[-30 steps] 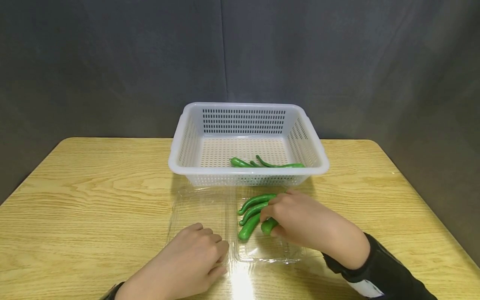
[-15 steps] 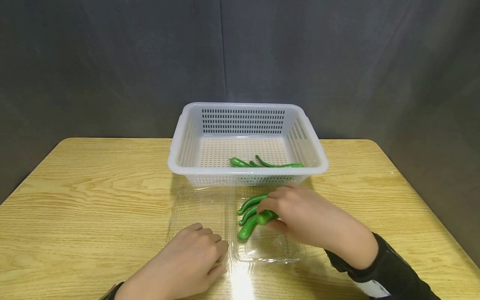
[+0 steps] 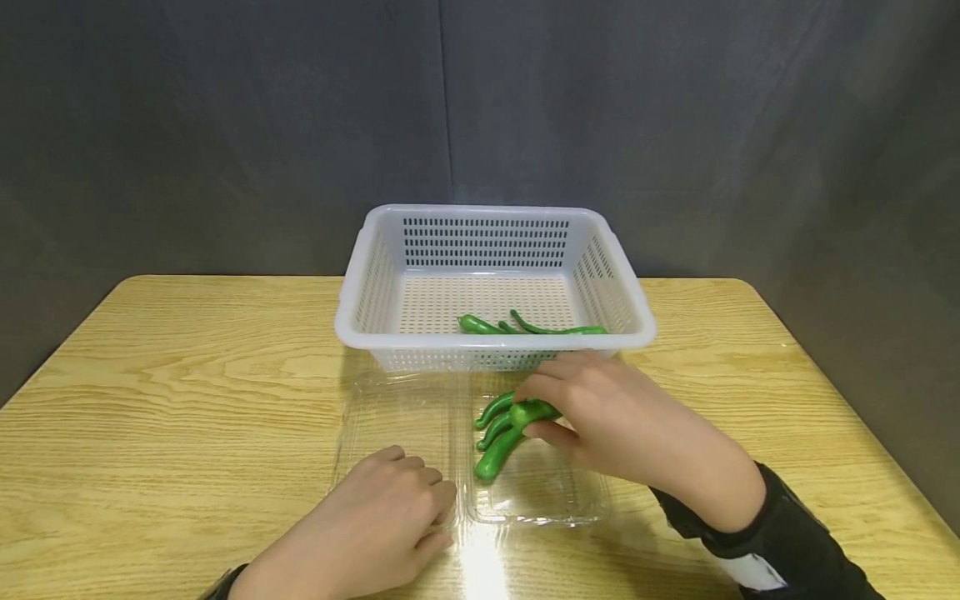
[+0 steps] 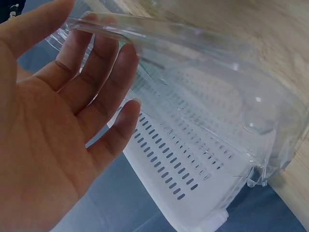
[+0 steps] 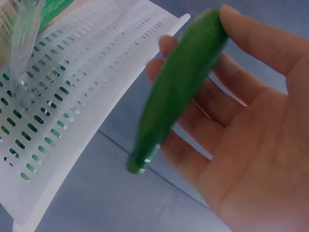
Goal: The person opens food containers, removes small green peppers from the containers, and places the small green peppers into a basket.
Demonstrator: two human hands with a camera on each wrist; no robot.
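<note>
My right hand (image 3: 592, 412) pinches a green chili pepper (image 3: 531, 411) between thumb and fingers, just above the right half of a clear plastic clamshell tray (image 3: 540, 500); the right wrist view shows the same pepper (image 5: 178, 87) against my fingers. Three more green peppers (image 3: 495, 433) lie in that half of the tray. My left hand (image 3: 390, 508) rests with straight fingers (image 4: 104, 92) on the tray's left half (image 4: 193, 53). Behind stands a white slotted basket (image 3: 495, 242) with two green peppers (image 3: 532, 327) inside.
The wooden table (image 3: 172, 392) runs wide to both sides of the tray and basket. A dark grey cloth backdrop (image 3: 225, 125) hangs behind the table's far edge.
My right hand has lifted one pepper off the tray and carried it up and back toward the basket. The left hand has stayed still on the tray.
</note>
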